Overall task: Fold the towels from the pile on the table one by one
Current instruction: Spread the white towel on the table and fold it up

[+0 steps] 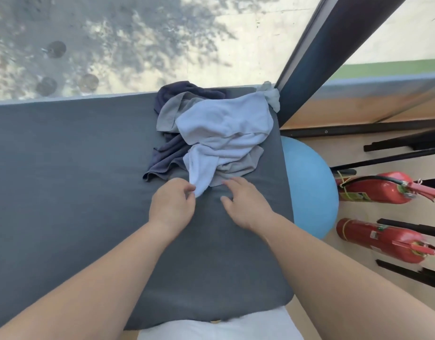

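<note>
A crumpled pile of towels lies at the far right of the dark grey table (64,168). On top is a pale blue towel (226,128), with a grey towel (238,165) and a navy towel (167,153) under it. My left hand (172,204) pinches the near hanging corner of the pale blue towel. Just to the right, my right hand (246,204) hovers over the table with fingers spread, its fingertips near the grey towel's edge and holding nothing.
A light blue exercise ball (309,187) sits beside the table's right edge. Two red fire extinguishers (378,190) lie on the floor further right, among black metal bars. A glass window runs along the table's far edge.
</note>
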Tool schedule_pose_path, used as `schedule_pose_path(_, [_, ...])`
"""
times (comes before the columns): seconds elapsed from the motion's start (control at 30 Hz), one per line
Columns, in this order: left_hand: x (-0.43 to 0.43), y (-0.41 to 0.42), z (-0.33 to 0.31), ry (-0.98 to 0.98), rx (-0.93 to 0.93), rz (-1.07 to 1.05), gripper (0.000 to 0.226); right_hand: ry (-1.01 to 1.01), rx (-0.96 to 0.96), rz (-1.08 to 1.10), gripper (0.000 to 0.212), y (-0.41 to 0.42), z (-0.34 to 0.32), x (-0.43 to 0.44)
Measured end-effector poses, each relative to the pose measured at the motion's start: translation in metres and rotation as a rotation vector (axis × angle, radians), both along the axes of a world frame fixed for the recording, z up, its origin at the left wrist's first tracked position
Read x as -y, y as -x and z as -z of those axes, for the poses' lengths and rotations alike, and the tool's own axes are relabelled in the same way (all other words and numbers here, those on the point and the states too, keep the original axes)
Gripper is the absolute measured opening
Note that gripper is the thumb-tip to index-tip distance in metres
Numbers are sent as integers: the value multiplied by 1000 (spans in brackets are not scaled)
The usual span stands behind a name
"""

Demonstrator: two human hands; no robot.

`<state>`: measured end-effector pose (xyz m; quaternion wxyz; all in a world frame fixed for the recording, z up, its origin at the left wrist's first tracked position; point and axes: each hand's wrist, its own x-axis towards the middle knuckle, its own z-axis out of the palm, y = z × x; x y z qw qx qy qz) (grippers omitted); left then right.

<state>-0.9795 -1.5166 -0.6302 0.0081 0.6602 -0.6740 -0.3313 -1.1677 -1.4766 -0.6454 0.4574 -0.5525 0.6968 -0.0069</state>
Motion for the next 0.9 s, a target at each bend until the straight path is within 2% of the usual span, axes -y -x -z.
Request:
schedule_pose_path(0.1, [-18, -8, -27, 177, -117, 56, 16, 238, 25, -9, 55, -20, -37, 4])
schedule_pose_path(0.23, [-39, -26, -70, 354, -276, 333, 24, 351, -19, -201, 63, -43, -72, 1])
schedule_pose_path(0.33, [-53, -46, -98, 428, -351, 441, 25, 311, -118, -385, 43, -54, -96, -8])
schedule_pose_path(0.47, [-66, -78, -128, 391, -444, 304, 22, 262, -195, -457, 32, -67, -119, -42])
schedule_pose_path(0.6, [-78, -107, -143, 341, -426, 333, 36, 356, -348, -374, 23, -74, -138, -83])
schedule_pose_path(0.7, [-83, -123, -142, 288, -275, 412, 41, 340, -465, -315, 29, -68, -145, -114])
schedule_pose_path(0.8, [-93, -128, -149, 124, -99, 483, 31, 422, -514, -358, 32, -62, -150, -139])
schedule_pose_path(0.9, [-116, -128, -167, 76, -188, 467, 22, 597, -520, -469, 39, -64, -159, -160])
